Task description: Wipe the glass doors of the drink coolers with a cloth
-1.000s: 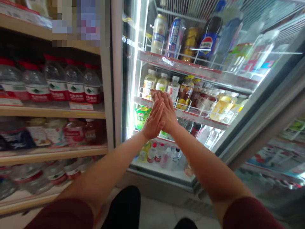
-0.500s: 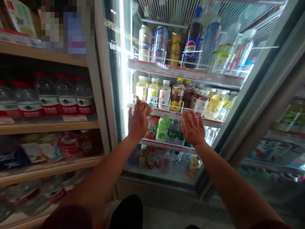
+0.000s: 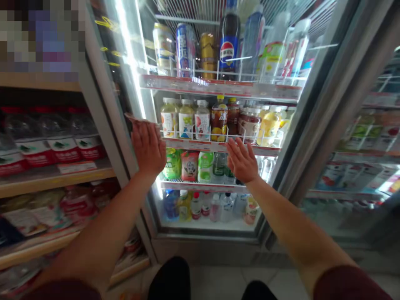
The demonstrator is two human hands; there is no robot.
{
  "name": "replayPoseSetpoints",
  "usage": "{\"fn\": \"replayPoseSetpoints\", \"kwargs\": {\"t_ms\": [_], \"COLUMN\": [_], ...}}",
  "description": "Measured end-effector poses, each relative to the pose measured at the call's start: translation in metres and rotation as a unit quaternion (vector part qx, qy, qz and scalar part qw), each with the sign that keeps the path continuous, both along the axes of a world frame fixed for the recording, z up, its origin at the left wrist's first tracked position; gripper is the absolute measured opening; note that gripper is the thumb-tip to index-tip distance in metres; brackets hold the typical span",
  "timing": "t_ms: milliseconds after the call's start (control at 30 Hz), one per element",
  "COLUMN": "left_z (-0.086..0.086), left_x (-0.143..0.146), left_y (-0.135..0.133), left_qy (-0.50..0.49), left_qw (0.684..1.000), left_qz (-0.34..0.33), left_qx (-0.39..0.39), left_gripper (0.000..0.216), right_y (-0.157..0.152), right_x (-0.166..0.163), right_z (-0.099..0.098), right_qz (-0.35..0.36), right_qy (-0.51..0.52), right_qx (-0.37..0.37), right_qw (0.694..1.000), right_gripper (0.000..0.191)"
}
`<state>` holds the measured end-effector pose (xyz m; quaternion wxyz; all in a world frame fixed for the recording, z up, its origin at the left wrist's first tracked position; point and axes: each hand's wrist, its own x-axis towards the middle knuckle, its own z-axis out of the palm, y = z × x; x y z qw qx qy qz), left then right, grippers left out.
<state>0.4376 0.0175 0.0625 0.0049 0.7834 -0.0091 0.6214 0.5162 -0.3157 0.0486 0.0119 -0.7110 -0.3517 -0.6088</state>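
My left hand (image 3: 149,148) lies against the glass door (image 3: 133,96) of a lit drinks fridge, near its left frame. Under its fingers, a thin brownish cloth (image 3: 134,118) shows along the fingertips; most of it is hidden by the hand. My right hand (image 3: 242,160) is open, its fingers stretched out and its palm toward the glass, with nothing seen in it. Behind the glass stand juice bottles (image 3: 202,120), tea bottles (image 3: 219,118) and jars (image 3: 249,124) on a wire-fronted shelf.
Cans (image 3: 185,50) and a cola bottle (image 3: 229,50) stand on the upper fridge shelf. Small bottles (image 3: 196,207) fill the bottom. Wooden shelves (image 3: 62,183) with red-capped water bottles (image 3: 58,137) are at left. Another fridge door (image 3: 353,175) is at right.
My left hand has moved left across the glass with the cloth, from before the shelves to the door's left side. My right hand stays on about the same part of the door. The view has shifted right.
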Motion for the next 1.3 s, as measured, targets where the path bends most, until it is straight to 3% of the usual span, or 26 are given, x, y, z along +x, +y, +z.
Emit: {"fn": "replayPoseSetpoints", "kwargs": {"t_ms": [33, 100, 200, 267, 333, 400, 433, 533, 567, 667, 733, 767, 833, 867, 900, 933, 1000, 1067, 1133, 1200, 1233, 1300], "left_z": [0.004, 0.008, 0.012, 0.016, 0.017, 0.008, 0.002, -0.015, -0.018, -0.021, -0.027, -0.033, -0.045, -0.051, -0.057, -0.063, -0.077, -0.094, -0.111, -0.123, -0.125, -0.119], "left_x": [0.001, 0.004, 0.009, 0.012, 0.014, 0.015, 0.015, 0.015, 0.015, 0.017, 0.018, 0.017, 0.013, 0.011, 0.009, 0.006, 0.0, -0.008, -0.018, -0.024, -0.026, -0.025], "left_y": [-0.006, -0.02, -0.034, -0.04, -0.046, -0.055, -0.059, -0.065, -0.065, -0.065, -0.066, -0.067, -0.061, -0.055, -0.045, -0.033, -0.006, 0.019, 0.039, 0.052, 0.057, 0.06], "left_qy": [-0.003, 0.065, 0.189, 0.148, 0.05, 0.033, 0.062, 0.169, 0.172, 0.076, 0.037, 0.049, 0.11, 0.138, 0.15, 0.139, 0.087, 0.064, 0.14, 0.223, 0.234, 0.204], "left_qw": [1.0, 0.989, 0.922, 0.941, 0.982, 0.983, 0.968, 0.879, 0.88, 0.966, 0.982, 0.97, 0.897, 0.857, 0.844, 0.865, 0.947, 0.981, 0.964, 0.922, 0.92, 0.957], "left_qz": [-0.011, -0.081, -0.177, -0.147, -0.083, -0.101, -0.144, -0.257, -0.247, -0.12, -0.085, -0.115, -0.216, -0.247, -0.248, -0.221, -0.113, -0.045, -0.09, -0.159, -0.164, -0.132], "left_qx": [0.007, 0.106, 0.287, 0.266, 0.16, 0.148, 0.196, 0.365, 0.368, 0.217, 0.163, 0.207, 0.37, 0.431, 0.452, 0.429, 0.289, 0.176, 0.206, 0.274, 0.268, 0.161], "left_gripper": [0.068, 0.062, 0.047, 0.049, 0.056, 0.056, 0.053, 0.046, 0.046, 0.048, 0.049, 0.047, 0.046, 0.047, 0.049, 0.049, 0.047, 0.044, 0.044, 0.048, 0.05, 0.052], "right_y": [0.0, 0.0, 0.001, 0.001, 0.001, 0.0, 0.0, 0.0, 0.001, 0.001, 0.001, 0.0, 0.0, 0.0, 0.0, 0.0, 0.0, 0.0, 0.0, 0.0, 0.0, 0.0], "right_x": [0.0, -0.001, -0.002, -0.001, -0.001, 0.0, 0.001, 0.001, 0.001, 0.002, 0.002, 0.002, 0.002, 0.002, 0.002, 0.001, 0.001, 0.002, 0.002, 0.002, 0.002, 0.001], "right_z": [0.0, 0.001, 0.002, 0.002, 0.002, 0.001, 0.001, 0.001, 0.0, 0.0, 0.0, 0.0, 0.0, 0.0, 0.0, 0.0, 0.0, 0.0, 0.0, 0.0, 0.0, 0.0], "right_qz": [-0.003, -0.002, 0.0, -0.003, -0.005, -0.004, -0.002, 0.005, 0.008, 0.012, 0.01, 0.01, 0.009, 0.006, 0.003, -0.002, -0.015, -0.022, -0.02, -0.013, -0.012, -0.015], "right_qy": [-0.003, -0.012, -0.029, -0.035, -0.027, -0.021, -0.021, -0.019, -0.012, 0.011, 0.019, 0.023, 0.031, 0.032, 0.028, 0.021, 0.006, 0.006, 0.019, 0.024, 0.02, 0.003], "right_qx": [0.0, 0.004, 0.005, 0.003, 0.002, 0.003, 0.004, 0.007, 0.008, 0.005, 0.005, 0.004, 0.002, 0.002, 0.001, -0.001, -0.003, -0.007, -0.007, -0.004, -0.003, -0.004], "right_qw": [1.0, 1.0, 1.0, 0.999, 1.0, 1.0, 1.0, 1.0, 1.0, 1.0, 1.0, 1.0, 0.999, 0.999, 1.0, 1.0, 1.0, 1.0, 1.0, 1.0, 1.0, 1.0], "right_gripper": [0.057, 0.057, 0.057, 0.056, 0.056, 0.056, 0.056, 0.058, 0.058, 0.058, 0.059, 0.059, 0.061, 0.061, 0.061, 0.06, 0.058, 0.057, 0.057, 0.059, 0.059, 0.058]}}
